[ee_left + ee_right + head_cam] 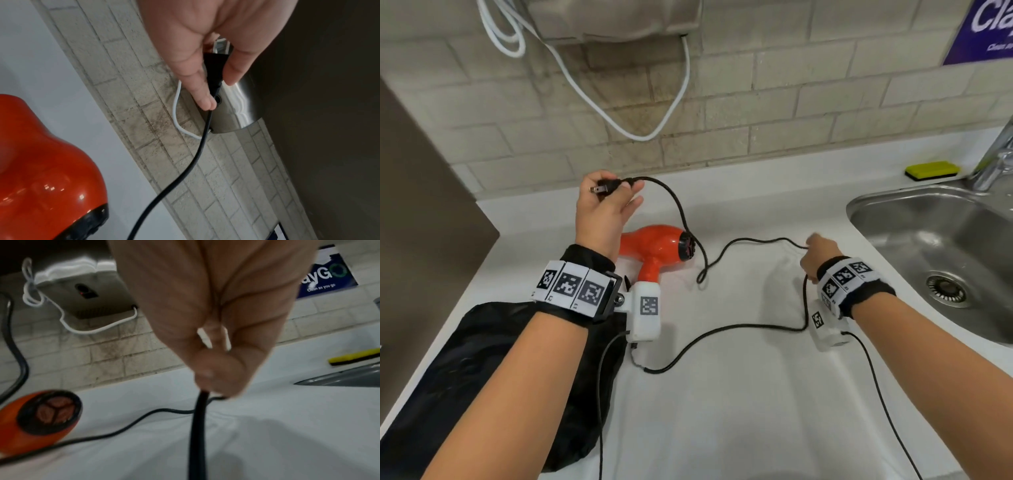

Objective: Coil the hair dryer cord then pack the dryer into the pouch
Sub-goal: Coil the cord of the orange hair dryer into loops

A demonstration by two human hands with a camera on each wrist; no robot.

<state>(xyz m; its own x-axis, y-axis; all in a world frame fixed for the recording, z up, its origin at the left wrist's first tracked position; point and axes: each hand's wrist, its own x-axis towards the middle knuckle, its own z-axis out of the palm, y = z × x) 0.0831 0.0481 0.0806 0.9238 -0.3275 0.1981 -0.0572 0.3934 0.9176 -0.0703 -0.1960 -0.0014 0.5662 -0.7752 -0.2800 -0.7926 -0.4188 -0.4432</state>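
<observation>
We pinch the black plug point(606, 188) in our left hand point(602, 212) and the thin black cord point(756, 241) in our right hand point(818, 255). The glossy orange hair dryer point(654, 250) lies near the white surface's point(722, 394) back edge; a hard tug could drag it.

From head height we look down over the desk point(739, 394) toward the far tiled wall point(791, 113). Each wrist view sits close behind its fingers, facing that wall; all three share the orange dryer point(654, 245).
</observation>
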